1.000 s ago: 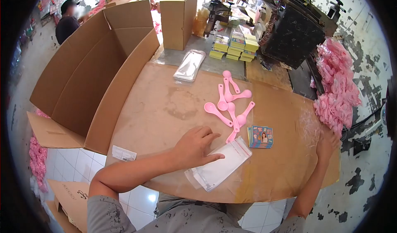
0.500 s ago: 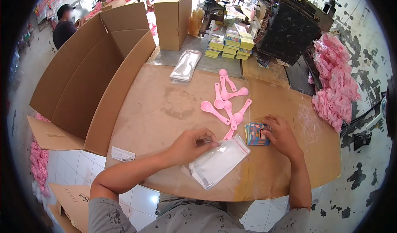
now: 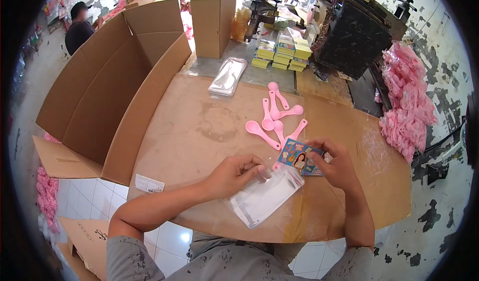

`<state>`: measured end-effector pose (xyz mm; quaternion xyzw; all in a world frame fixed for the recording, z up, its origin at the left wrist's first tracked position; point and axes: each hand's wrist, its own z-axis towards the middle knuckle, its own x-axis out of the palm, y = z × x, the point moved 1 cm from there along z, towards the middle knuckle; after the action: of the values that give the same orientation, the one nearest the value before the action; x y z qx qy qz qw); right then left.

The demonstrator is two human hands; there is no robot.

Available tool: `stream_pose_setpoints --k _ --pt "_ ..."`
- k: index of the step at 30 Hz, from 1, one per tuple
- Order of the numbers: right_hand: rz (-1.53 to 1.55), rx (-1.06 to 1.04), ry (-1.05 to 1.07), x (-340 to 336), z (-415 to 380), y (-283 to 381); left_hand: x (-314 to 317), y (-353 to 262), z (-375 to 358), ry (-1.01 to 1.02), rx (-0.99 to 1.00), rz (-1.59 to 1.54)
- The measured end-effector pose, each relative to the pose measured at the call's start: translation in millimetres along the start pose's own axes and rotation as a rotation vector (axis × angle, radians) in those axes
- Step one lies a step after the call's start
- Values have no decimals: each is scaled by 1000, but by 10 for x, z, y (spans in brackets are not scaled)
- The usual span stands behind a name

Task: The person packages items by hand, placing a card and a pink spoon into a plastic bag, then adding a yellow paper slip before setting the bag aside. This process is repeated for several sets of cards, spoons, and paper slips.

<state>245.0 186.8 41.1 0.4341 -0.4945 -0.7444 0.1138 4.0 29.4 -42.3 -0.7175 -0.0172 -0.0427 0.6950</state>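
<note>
My right hand [image 3: 337,165] grips a printed blue card [image 3: 294,155] between thumb and fingers, raised and tilted over the table. Partly behind it lies a small stack of similar cards [image 3: 313,170]. With thumb and fingers closed, my left hand [image 3: 238,175] pinches the upper edge of a clear plastic bag [image 3: 264,198], which rests on more such bags near the table's front edge. Several pink measuring spoons [image 3: 268,124] lie in a loose pile just beyond both hands, and the card covers part of the nearest ones.
A large open cardboard box [image 3: 100,96] stands at the left. Another pile of clear bags [image 3: 228,76] lies farther back, near stacks of cards [image 3: 283,51]. Pink bagged items [image 3: 406,101] hang at the right beside a black box [image 3: 352,39]. A person [image 3: 79,29] is at the far left.
My right hand has lifted a card off the small stack and moved it left toward the bag. My left hand has shifted slightly right, still pinching the bag's edge.
</note>
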Motion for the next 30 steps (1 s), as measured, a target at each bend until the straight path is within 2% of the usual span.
stream_pose_setpoints --k 2,4,5,8,11,13,14,16,17,23,26,29,30 --pt "333 -27 -52 91 40 -91 -7 29 2 -23 58 167" --pt "536 2 92 155 -29 -88 -9 35 18 -70 158 398" --pt "636 17 165 181 -52 -84 -2 33 20 -78 159 402" --pt "140 -270 401 354 -11 -98 28 -6 -7 -111 133 384" --pt "-192 -346 384 466 -29 -182 12 -51 -28 -152 58 348" --pt "-137 -263 391 469 -49 -169 -89 -16 -9 -156 12 376" --pt "-111 -223 392 457 -55 -166 -122 0 5 -157 24 233" --pt "-64 -270 346 424 -52 -178 -178 -10 34 -157 48 -50" --pt "-39 -295 323 413 -48 -184 -201 -50 31 -129 35 -89" --pt "288 -1 -114 358 -24 -178 -123 -268 -35 -44 16 -191" --pt "403 6 -163 338 -22 -145 -96 -243 -45 -39 60 -154" --pt "394 -31 -116 353 -46 -97 -88 -201 -56 -50 76 -86" --pt "248 -76 -60 331 -46 -35 -78 -195 -55 -53 75 -68"
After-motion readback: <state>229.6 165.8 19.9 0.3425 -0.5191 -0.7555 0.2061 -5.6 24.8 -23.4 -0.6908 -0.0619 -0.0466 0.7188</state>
